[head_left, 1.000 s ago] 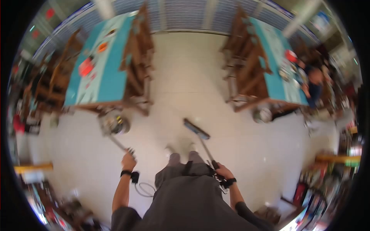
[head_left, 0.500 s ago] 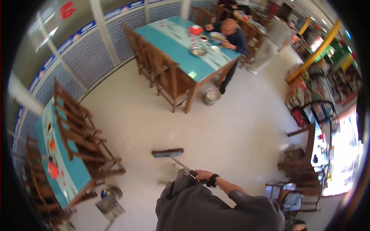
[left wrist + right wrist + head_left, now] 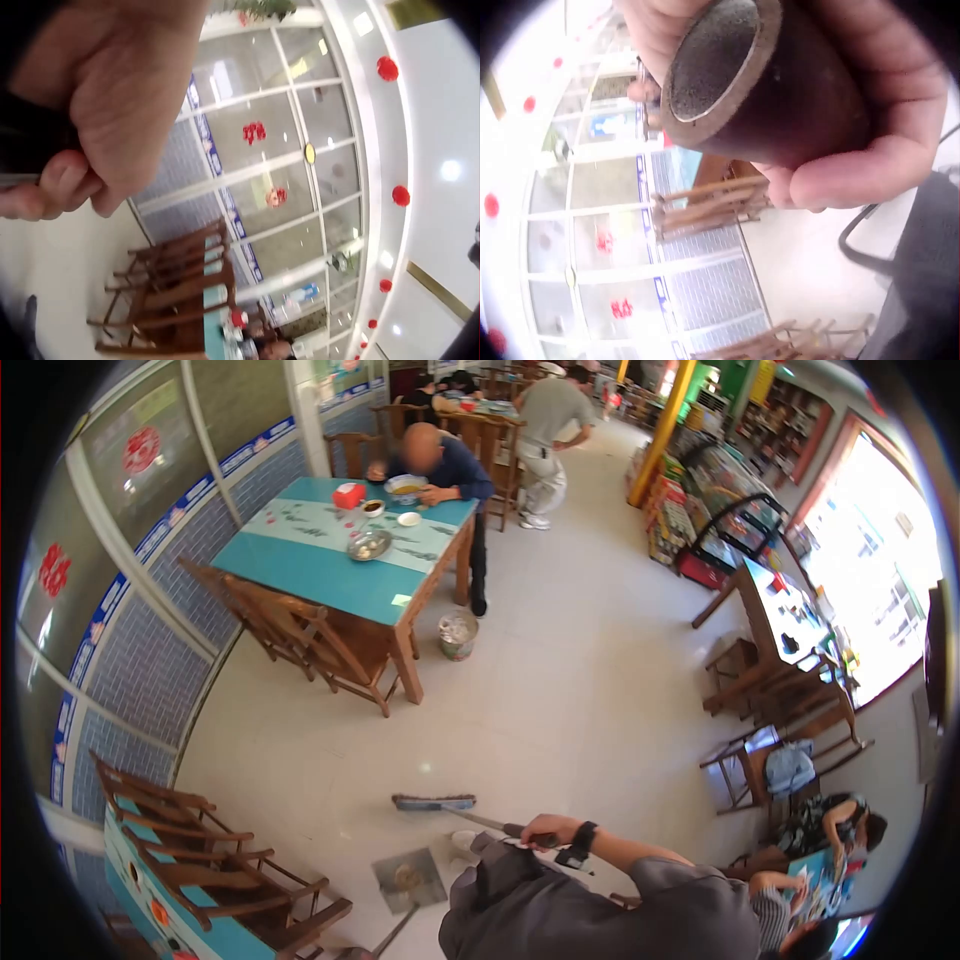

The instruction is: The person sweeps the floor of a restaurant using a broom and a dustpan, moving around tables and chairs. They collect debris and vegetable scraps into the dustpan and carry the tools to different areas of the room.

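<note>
My right hand [image 3: 550, 830] grips the dark handle of a broom [image 3: 433, 803]. The broom's long bristle head lies on the pale floor ahead of my shoe. In the right wrist view, fingers and thumb wrap the thick brown handle end [image 3: 810, 97]. A grey square dustpan [image 3: 385, 875] is low over the floor to the left of my feet, its long handle running down toward the bottom edge. My left hand [image 3: 120, 97] curls round a dark handle [image 3: 34, 142] in the left wrist view; the head view does not show this hand.
A teal-topped table [image 3: 330, 585] with chairs stands ahead left, a person [image 3: 445, 465] eating at it. Beside its leg is a waste bin [image 3: 458, 635]. More chairs [image 3: 210, 850] line the lower left. Wooden chairs [image 3: 790, 760] and seated people are at right.
My view has turned to the right, and the person's table has shifted left in it. The broom stays in my right hand. The dustpan has come closer to the broom head and my feet.
</note>
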Demonstrator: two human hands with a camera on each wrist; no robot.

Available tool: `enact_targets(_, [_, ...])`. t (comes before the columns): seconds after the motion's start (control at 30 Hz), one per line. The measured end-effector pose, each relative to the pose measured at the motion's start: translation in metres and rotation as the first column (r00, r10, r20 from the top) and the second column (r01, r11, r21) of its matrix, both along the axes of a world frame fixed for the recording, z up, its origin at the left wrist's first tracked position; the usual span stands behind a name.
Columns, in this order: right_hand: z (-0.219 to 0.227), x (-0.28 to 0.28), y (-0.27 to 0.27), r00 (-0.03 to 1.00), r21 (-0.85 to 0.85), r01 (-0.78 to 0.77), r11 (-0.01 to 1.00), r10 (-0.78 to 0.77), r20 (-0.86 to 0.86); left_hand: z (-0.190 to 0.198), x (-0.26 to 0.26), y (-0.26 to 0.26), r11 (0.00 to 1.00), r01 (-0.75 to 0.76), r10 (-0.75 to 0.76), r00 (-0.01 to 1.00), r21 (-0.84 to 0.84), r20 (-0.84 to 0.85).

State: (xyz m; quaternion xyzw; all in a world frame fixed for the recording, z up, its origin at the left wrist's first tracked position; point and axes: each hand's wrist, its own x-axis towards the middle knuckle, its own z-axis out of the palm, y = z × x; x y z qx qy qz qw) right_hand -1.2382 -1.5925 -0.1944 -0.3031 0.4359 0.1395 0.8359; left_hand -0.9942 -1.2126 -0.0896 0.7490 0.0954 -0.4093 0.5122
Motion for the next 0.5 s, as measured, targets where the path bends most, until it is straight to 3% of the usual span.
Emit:
enact_targets(0.03, [0.018,-0.023,0.011,0.967,0.077,0.230,0.970,-0.237,0.090,-0.033,0.010,-0.009,0.998,0.055,-0.055,0.998,-0.014,-0.044])
enact_targets(0.07, [0.020,-0.037,0.015,0.960,0.230,0.276,0.933,-0.260,-0.100,-0.062,0.019,-0.017,0.996,0.088,-0.091,0.993,-0.031,-0.075])
enact_targets(0.1, [0.037,-0.056,0.025,0.925,0.195,0.379,0.905,-0.362,-0.117,-0.084,0.026,-0.027,0.991,0.121,-0.127,0.986,-0.053,-0.111])
enact_targets(0.2, [0.061,-0.114,0.049,0.822,0.240,0.569,0.786,-0.545,-0.163,0.001,0.005,-0.120,0.949,0.117,-0.179,0.964,-0.292,-0.196])
enact_targets(0.23, [0.061,-0.130,0.062,0.767,0.248,0.639,0.728,-0.628,-0.133,0.011,-0.003,-0.143,0.941,0.143,-0.210,0.958,-0.306,-0.196])
enact_targets(0.27, [0.071,-0.140,0.072,0.689,0.262,0.718,0.645,-0.714,-0.127,0.020,-0.010,-0.165,0.957,0.081,-0.119,0.985,-0.279,-0.121])
enact_targets(0.3, [0.069,-0.150,0.078,0.666,0.253,0.738,0.625,-0.735,-0.129,0.024,-0.013,-0.184,0.966,0.014,-0.026,0.999,-0.259,-0.040])
enact_targets(0.33, [0.067,-0.156,0.084,0.627,0.196,0.775,0.600,-0.768,-0.129,0.020,-0.010,-0.197,0.932,0.190,-0.181,0.982,-0.308,0.059])
enact_targets(0.37, [0.067,-0.160,0.089,0.588,0.140,0.808,0.572,-0.799,-0.128,0.017,-0.005,-0.214,0.923,0.214,-0.202,0.977,-0.320,0.071])
enact_targets(0.43, [0.066,-0.160,0.090,0.499,-0.011,0.863,0.505,-0.854,-0.146,0.012,0.007,-0.253,0.900,0.293,-0.355,0.923,-0.322,-0.150])
enact_targets(0.5, [0.049,-0.167,0.081,0.428,-0.054,0.896,0.440,-0.890,-0.155,-0.012,0.012,-0.288,0.878,0.304,-0.369,0.922,-0.370,-0.118])
